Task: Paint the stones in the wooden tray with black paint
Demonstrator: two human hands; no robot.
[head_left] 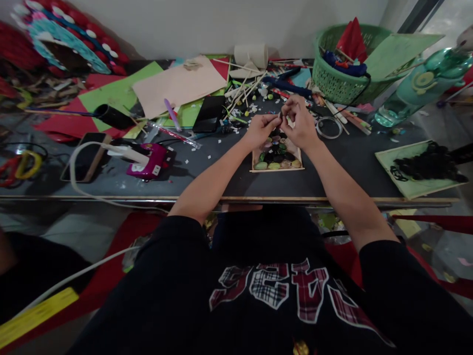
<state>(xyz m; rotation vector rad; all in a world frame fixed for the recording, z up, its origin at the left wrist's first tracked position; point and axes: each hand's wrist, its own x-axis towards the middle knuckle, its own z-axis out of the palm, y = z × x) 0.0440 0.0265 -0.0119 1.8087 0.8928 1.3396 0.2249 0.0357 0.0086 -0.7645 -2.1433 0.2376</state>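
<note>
1. While both hands meet above the dark table [332, 172], the left hand [260, 129] and the right hand [301, 123] each close thumb and forefinger on one small piece [281, 116], which is too small to identify
2. The small piece is held in the air, directly over the far end of the wooden tray [277, 170]
3. The wooden tray holds coloured pebbles [275, 157], packed so that they touch
4. Recommended practice: keep the pinch light, work over the wooden tray so a dropped piece lands inside it, and rest the forearms on the table edge for steadiness
5. A clear ring [328, 127] lies just right of the right hand; thin sticks [244, 91] and a black phone [210, 114] lie further left; a green basket [340, 81] stands behind
</note>
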